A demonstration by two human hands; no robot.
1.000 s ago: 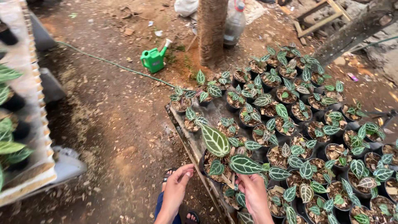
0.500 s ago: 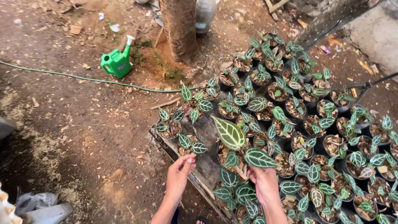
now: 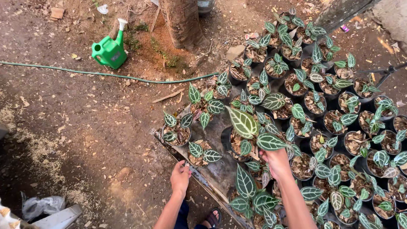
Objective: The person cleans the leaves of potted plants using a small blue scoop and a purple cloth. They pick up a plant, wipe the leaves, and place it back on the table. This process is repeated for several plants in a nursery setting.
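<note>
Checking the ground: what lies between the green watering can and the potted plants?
In the head view, a green hose crosses bare dirt between watering can and pots.

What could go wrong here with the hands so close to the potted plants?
The right hand reaches in under the big white-veined leaves of one potted plant; a leaf may bend or tear. The pots stand tightly packed, so a nudge could tip a neighbour. The left hand is at the tray's edge, where the small pot could perhaps slide off onto the dirt.
</note>
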